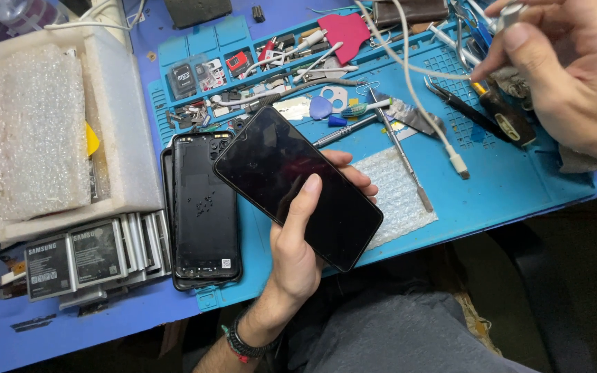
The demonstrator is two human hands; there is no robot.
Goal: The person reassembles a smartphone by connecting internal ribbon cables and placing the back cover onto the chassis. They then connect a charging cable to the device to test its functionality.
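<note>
Clutter covers the blue table [70, 324] and its blue work mat [506, 183] beneath the hands. Left hand [298, 242] grips a black phone [297, 185], dark screen up, tilted above the mat. Just left of it lie black back covers [205, 207], then stacked batteries [84, 259] and a white foam box [115, 117]. Right hand [568, 76], well apart at upper right, pinches a white cable [416, 97] above the tools.

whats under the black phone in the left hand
Beneath the dark-screened black smartphone lie the left hand fingers, a clear bubble-wrap square and the blue silicone repair mat. The phone's underside and the mat directly below are covered.
</note>
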